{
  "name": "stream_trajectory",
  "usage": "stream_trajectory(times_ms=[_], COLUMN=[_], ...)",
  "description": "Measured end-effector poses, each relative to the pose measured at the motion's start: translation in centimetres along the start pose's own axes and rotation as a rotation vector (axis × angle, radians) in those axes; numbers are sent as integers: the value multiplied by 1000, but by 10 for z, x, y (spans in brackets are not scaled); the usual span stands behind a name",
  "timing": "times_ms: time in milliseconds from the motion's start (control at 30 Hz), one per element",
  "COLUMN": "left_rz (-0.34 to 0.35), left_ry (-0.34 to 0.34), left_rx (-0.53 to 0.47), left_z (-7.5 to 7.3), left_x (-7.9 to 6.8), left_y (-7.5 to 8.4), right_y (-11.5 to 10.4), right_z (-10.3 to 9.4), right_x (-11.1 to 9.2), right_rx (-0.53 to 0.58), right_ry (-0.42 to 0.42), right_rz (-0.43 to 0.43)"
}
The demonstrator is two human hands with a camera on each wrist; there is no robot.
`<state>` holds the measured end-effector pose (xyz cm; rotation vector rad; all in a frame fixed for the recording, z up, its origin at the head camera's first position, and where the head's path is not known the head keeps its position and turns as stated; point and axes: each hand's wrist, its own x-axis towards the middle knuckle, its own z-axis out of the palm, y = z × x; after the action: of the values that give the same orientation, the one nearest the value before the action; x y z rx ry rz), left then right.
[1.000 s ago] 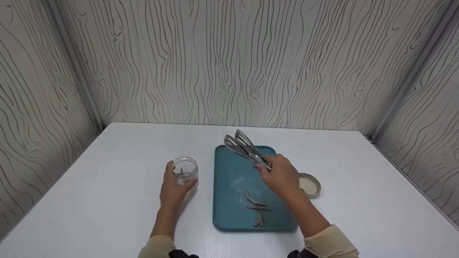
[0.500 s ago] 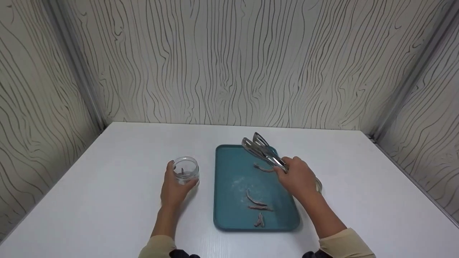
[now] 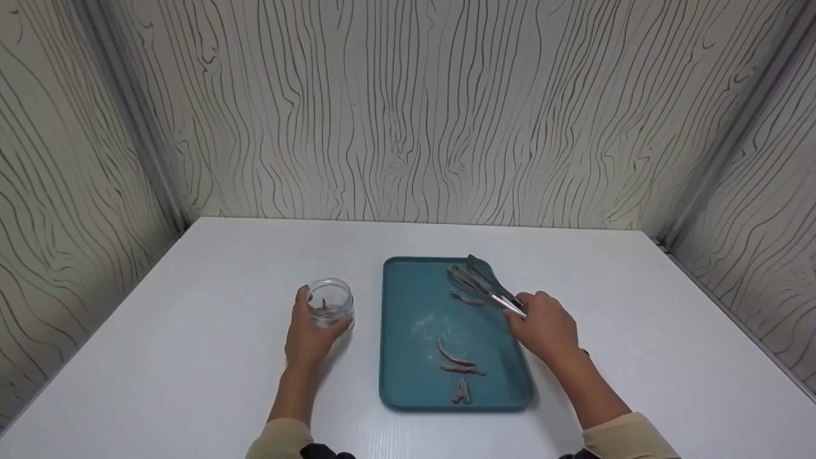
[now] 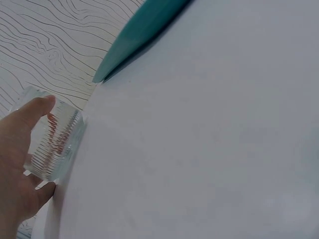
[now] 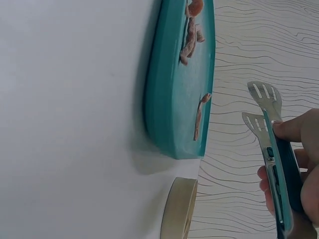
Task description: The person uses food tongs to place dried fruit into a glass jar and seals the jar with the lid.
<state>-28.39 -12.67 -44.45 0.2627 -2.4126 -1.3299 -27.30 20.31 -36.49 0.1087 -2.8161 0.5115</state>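
My left hand holds a clear glass jar, thumb and fingers around its sides, on the table left of the tray. A reddish-brown strip shows inside the jar. Metal slotted tongs are gripped in my right hand, their two heads spread apart with nothing between them. They hover above the far right part of a teal tray. Just below their heads lies a thin curved brown strip, like dried meat or fish. Several more strips lie near the tray's front.
A round beige lid stands on the white table beside the tray; my right hand and wrist mostly hide it in the head view. Pale powdery marks spot the tray's middle. Patterned panels enclose the back and sides.
My right hand has moved right and nearer me, bringing the tongs lower over the tray's far right. The far strip, earlier hidden, now shows. My left hand and the jar stay put.
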Motion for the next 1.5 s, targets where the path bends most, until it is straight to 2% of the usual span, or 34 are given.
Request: stream_trajectory(times_ms=[233,467,767,1033,1267,1500], left_rz=[16,36,16,48,32,28], left_ry=[9,14,11,17,22,31], left_rx=[-13,-7,-10,-18,4,4], left_z=[-1,0,0,0,1,1], left_x=[-2,-2,-2,-1,0,-1], left_y=[0,-1,-1,-2,-2,-1], right_y=[8,8,3,0,1,5], right_z=[6,13,18,23,25,26], right_x=[-4,-3,-2,-4,-7,-7], right_rx=[-20,-90,-187,-211,-242,-202], right_ry=[-34,-13,-48,-7,75,80], right_rz=[-23,-69,-39,-114,-191,-186])
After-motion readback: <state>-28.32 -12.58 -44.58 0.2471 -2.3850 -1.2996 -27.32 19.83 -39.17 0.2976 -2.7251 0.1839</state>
